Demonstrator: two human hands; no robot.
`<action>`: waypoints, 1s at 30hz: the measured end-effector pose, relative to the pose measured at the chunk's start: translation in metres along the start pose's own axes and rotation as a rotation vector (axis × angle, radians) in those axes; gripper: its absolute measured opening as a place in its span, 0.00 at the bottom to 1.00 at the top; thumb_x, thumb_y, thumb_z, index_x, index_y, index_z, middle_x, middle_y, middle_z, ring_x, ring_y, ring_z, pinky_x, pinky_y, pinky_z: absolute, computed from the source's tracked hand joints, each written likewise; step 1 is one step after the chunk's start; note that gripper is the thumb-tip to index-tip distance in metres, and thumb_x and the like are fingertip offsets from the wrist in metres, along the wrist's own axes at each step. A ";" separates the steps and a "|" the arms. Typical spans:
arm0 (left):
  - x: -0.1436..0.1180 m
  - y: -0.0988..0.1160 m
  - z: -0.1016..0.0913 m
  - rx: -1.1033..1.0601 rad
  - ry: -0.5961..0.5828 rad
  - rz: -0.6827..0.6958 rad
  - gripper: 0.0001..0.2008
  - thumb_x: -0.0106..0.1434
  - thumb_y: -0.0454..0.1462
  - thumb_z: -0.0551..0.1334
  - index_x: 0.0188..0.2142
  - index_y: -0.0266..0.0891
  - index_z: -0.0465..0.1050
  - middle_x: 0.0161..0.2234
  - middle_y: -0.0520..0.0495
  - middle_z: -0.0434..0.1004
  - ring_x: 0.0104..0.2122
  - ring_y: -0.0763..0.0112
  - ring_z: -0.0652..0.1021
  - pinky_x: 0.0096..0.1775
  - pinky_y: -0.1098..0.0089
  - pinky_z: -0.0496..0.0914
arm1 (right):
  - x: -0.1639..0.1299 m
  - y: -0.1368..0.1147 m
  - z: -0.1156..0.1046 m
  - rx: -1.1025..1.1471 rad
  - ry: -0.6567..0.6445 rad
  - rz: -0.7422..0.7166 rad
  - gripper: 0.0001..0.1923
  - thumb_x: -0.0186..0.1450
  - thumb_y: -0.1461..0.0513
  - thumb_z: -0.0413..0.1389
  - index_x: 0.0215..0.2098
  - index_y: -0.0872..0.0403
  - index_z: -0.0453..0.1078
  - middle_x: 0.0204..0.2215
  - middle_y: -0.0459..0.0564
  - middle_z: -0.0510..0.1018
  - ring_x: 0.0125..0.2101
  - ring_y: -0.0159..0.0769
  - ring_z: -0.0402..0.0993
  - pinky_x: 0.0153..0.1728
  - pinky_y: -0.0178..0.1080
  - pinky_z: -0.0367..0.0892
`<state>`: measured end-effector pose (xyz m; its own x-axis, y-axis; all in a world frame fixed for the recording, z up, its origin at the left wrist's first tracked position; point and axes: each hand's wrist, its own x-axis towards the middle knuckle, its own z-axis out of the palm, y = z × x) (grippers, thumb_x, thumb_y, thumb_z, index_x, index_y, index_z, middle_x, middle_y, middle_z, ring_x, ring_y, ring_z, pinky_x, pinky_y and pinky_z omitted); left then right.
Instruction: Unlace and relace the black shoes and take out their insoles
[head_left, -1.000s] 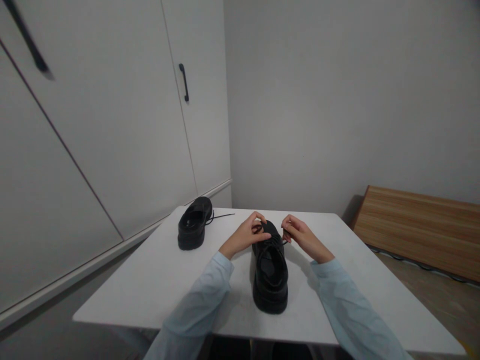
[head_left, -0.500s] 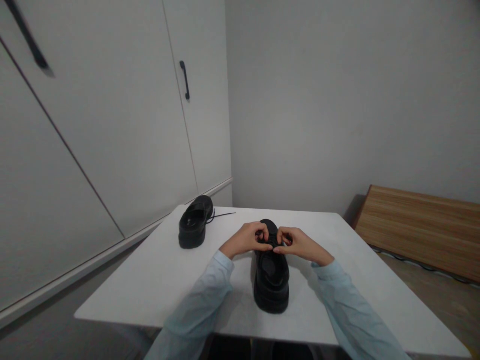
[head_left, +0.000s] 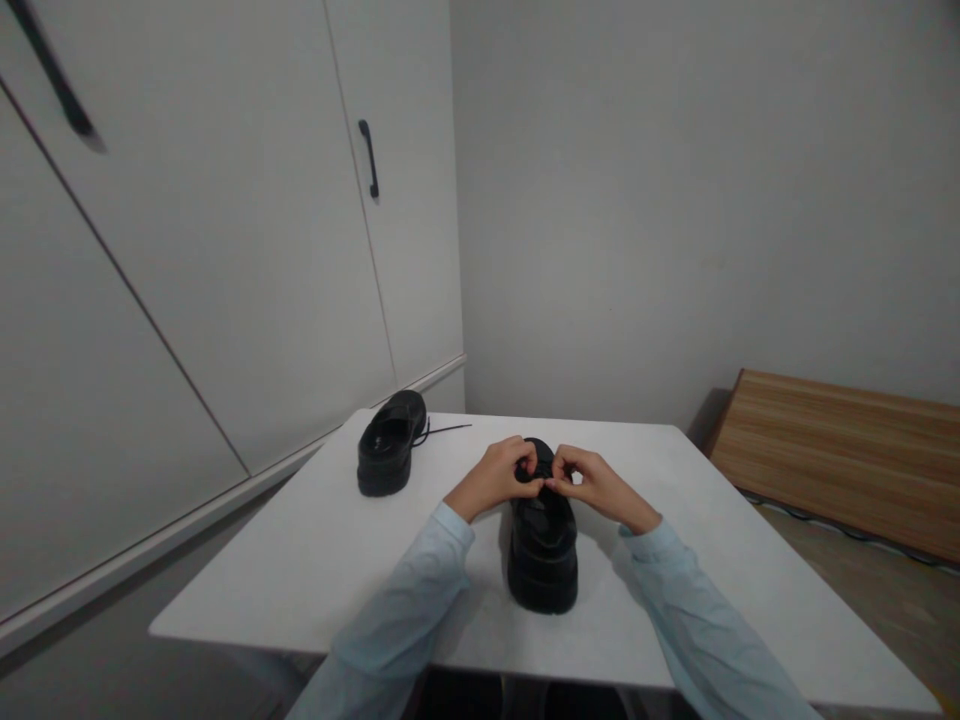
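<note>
— What sits nearest the camera?

— A black shoe (head_left: pixel 542 545), heel toward the viewer, on a white table (head_left: pixel 315 560). Its heel lies just below the two hands; bare tabletop runs out to either side of them, up to the near edge.

— And the hands?

— The left hand (head_left: pixel 501 475) and right hand (head_left: pixel 587 477) meet over the shoe's front, fingers curled in, fingertips pinched on the laces (head_left: pixel 541 478). The laces are dark on dark; how they are crossed cannot be made out. Both sleeves are cut off by the bottom of the frame.

— Beyond the hands?

— Well to the left of the left hand, a second black shoe (head_left: pixel 390 455) stands near the table's far-left corner, its loose lace (head_left: pixel 447 430) trailing along the far edge. Farther right of the right hand, a wooden board (head_left: pixel 840 455) lies on the floor against the wall. White cabinet doors (head_left: pixel 225 250) stand behind on the left.
</note>
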<state>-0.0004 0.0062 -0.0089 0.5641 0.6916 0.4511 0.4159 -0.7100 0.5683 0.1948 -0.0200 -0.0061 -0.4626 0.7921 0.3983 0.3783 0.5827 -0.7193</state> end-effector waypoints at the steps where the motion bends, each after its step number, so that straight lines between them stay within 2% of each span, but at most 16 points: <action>1: 0.000 0.000 0.001 0.012 0.006 0.007 0.08 0.48 0.32 0.64 0.24 0.38 0.64 0.25 0.55 0.61 0.25 0.74 0.64 0.29 0.74 0.56 | 0.000 0.000 0.000 -0.002 0.009 -0.005 0.13 0.60 0.55 0.58 0.24 0.53 0.64 0.23 0.44 0.67 0.25 0.31 0.62 0.26 0.34 0.58; 7: 0.000 -0.004 0.005 0.036 0.046 0.047 0.08 0.50 0.32 0.63 0.25 0.39 0.62 0.25 0.55 0.61 0.26 0.74 0.64 0.30 0.74 0.56 | 0.001 0.001 0.002 -0.043 0.051 -0.011 0.13 0.61 0.56 0.58 0.24 0.53 0.63 0.23 0.44 0.67 0.25 0.31 0.62 0.26 0.35 0.58; 21: 0.000 -0.005 0.008 0.049 0.138 0.037 0.07 0.53 0.32 0.63 0.26 0.40 0.63 0.27 0.53 0.62 0.29 0.70 0.65 0.32 0.72 0.58 | 0.004 0.010 0.007 -0.109 0.155 -0.014 0.12 0.61 0.56 0.57 0.24 0.52 0.62 0.23 0.44 0.67 0.25 0.33 0.61 0.27 0.36 0.56; 23: -0.001 -0.006 0.010 0.066 0.132 0.045 0.07 0.53 0.32 0.63 0.27 0.40 0.64 0.28 0.53 0.62 0.29 0.71 0.66 0.33 0.72 0.59 | 0.004 0.011 0.005 -0.155 0.149 -0.030 0.12 0.62 0.56 0.57 0.25 0.52 0.63 0.24 0.45 0.66 0.26 0.34 0.62 0.28 0.37 0.57; 27: -0.002 -0.009 0.012 0.082 0.100 0.071 0.07 0.53 0.32 0.63 0.30 0.40 0.64 0.29 0.53 0.63 0.29 0.71 0.66 0.32 0.72 0.59 | 0.002 0.011 -0.001 -0.322 0.116 -0.098 0.12 0.62 0.56 0.58 0.25 0.52 0.66 0.31 0.50 0.69 0.35 0.40 0.64 0.38 0.42 0.59; 30: -0.002 -0.010 0.012 0.099 0.090 0.083 0.08 0.53 0.32 0.63 0.29 0.40 0.64 0.28 0.53 0.63 0.29 0.70 0.66 0.32 0.72 0.59 | 0.001 0.011 -0.005 -0.450 0.097 -0.065 0.11 0.60 0.56 0.60 0.24 0.52 0.68 0.33 0.51 0.72 0.37 0.41 0.63 0.40 0.43 0.56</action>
<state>0.0032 0.0102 -0.0238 0.5353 0.6360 0.5558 0.4414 -0.7717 0.4580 0.2023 -0.0117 -0.0108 -0.4283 0.7519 0.5012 0.6712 0.6361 -0.3807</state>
